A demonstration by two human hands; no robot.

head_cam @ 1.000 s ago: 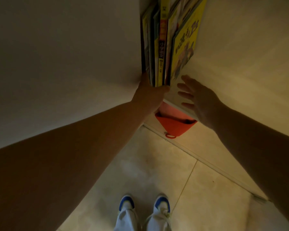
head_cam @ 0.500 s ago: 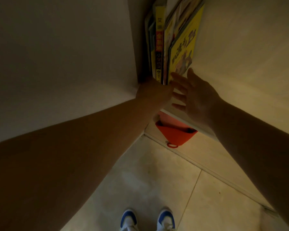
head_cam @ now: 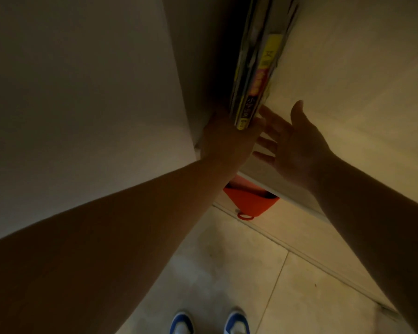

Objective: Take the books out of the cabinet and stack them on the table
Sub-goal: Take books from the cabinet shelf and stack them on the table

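A tight row of thin books (head_cam: 256,75) stands upright in the dim cabinet, a yellow spine with red and black print nearest me. My left hand (head_cam: 225,138) reaches in at the row's lower left end and wraps the bottom of the books; its fingers are hidden behind them. My right hand (head_cam: 290,143) is spread flat, fingers apart, at the right side of the row, fingertips touching the books' lower corner. The cabinet shelf (head_cam: 348,97) runs to the right of the books.
A pale cabinet side panel (head_cam: 82,92) fills the left. A red plastic container (head_cam: 249,201) sits below the shelf edge on the tiled floor (head_cam: 227,261). My blue-and-white shoes (head_cam: 209,324) show at the bottom.
The view shifted so the books now show edge-on. My right hand moved in from the shelf to the right side of the row. My left hand stayed at the books' base.
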